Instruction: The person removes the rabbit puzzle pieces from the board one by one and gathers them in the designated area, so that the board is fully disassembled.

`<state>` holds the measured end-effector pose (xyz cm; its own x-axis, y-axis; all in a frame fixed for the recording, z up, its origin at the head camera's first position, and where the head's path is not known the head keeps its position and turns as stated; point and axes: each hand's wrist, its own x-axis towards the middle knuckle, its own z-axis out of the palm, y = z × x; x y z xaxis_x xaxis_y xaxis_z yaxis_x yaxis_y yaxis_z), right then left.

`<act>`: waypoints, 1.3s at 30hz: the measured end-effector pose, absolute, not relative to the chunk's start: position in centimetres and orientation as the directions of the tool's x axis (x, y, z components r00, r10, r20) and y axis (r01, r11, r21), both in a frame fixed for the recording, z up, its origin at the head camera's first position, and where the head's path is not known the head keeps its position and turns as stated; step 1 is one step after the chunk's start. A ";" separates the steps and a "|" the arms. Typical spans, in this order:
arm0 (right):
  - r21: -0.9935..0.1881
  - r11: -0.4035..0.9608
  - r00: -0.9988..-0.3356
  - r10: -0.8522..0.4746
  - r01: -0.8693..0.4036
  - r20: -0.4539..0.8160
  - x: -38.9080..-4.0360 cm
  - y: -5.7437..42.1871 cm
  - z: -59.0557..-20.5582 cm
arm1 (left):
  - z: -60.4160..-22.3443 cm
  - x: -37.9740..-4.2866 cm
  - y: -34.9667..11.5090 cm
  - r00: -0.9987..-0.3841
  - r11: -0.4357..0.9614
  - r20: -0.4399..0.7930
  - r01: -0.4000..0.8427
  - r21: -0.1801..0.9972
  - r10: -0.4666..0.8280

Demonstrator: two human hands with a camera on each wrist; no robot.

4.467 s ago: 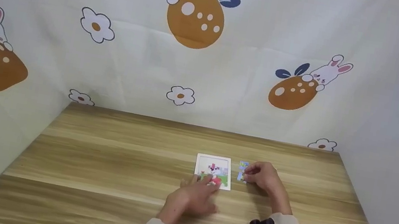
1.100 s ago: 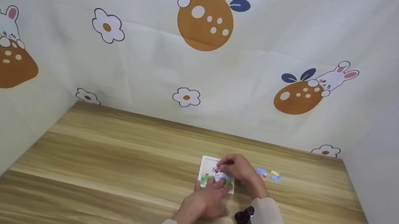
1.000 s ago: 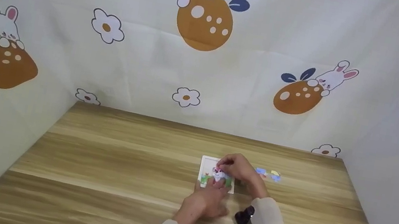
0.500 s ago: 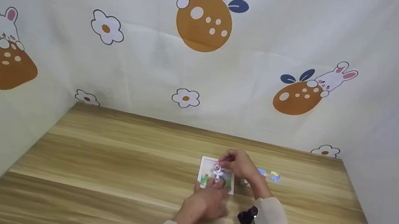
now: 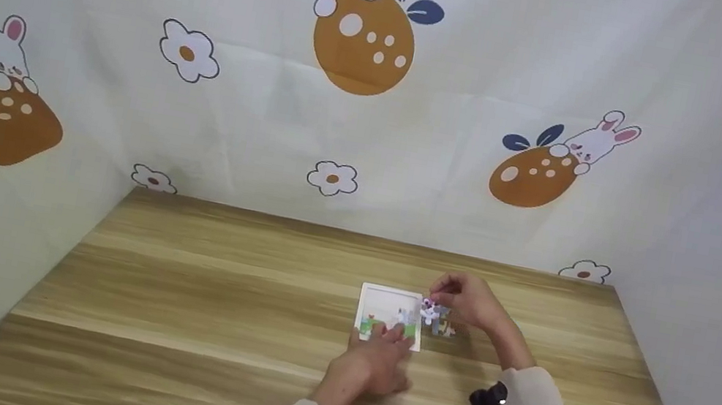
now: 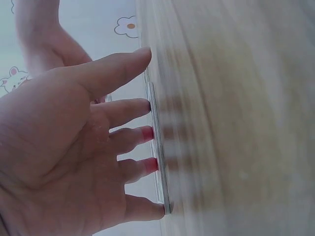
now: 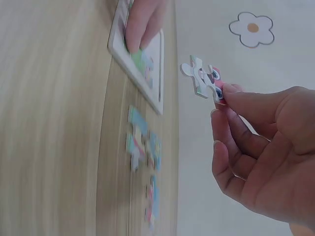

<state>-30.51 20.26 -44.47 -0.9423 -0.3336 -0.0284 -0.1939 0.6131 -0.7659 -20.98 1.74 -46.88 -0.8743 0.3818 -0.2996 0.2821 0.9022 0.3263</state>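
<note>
- Dial laid over the puzzle frame (image 5: 394, 290) on my head feed, 12 being the side away from the person; the frame lies flat on the table (image 5: 206, 279)
- Left hand (image 5: 372, 368) at 6 o'clock, fingers extended and spread, resting on the frame's near side, gripping nothing I can make out
- Right hand (image 5: 476, 301) at 2 o'clock, well apart from the left, thumb and fingers pinching a face piece (image 7: 204, 78) by its pink end
- Face piece sits near 3 o'clock, just beside the rim; my right wrist feed has it up off the table, possibly two pieces interlocked, cannot be sure
- Loose pieces (image 7: 136, 135) on the table at 3 o'clock, three or so, slightly blurred
- Green pieces (image 5: 373, 325) inside the frame, 4 to 8 o'clock, partly hidden by the left fingers; bare towards 12
- My worry: the grip takes one end only, so if it is a joined pair, a knock on the rim could part it at the seam
- A low swing past 3 o'clock could scatter the loose pieces
- I judge a sideways drag of the left fingers would shift the green pieces; too light a hold and the frame could skid under any push
</note>
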 end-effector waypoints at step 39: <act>-0.666 0.734 -0.962 -0.259 -0.136 -0.088 -28.7 26.2 -47.8 | -47.1 -21.5 -0.6 -0.797 0.804 -0.314 0.324 0.499 0.516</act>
